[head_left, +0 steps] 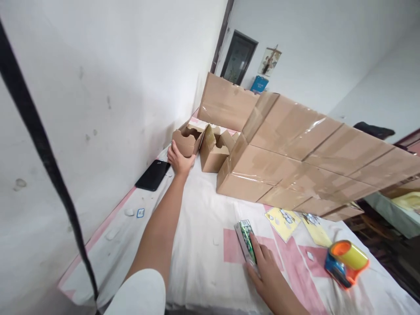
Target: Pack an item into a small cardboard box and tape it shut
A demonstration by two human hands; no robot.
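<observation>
Stretched far forward, my left hand (pixel 180 158) grips the near end of a small open-topped cardboard box (pixel 184 143), its fingers and thumb spread across the lower sides. Just right of that box stands a second open cardboard box (pixel 215 153) with its flaps up. My right hand (pixel 267 267) is closed around the near end of a slim green and white carton (pixel 245 238) lying on the cloth, thumb on one side and fingers on the other. A black tablet-like device (pixel 153 175) lies beside my left hand.
Taped cardboard boxes (pixel 302 153) are stacked along the right, with another large box (pixel 226 103) behind. An orange and blue tape dispenser (pixel 346 262) and yellow printed sheets (pixel 282 222) lie on the cloth (pixel 203 262). A white wall (pixel 108 87) borders the left; a dark strap hangs there.
</observation>
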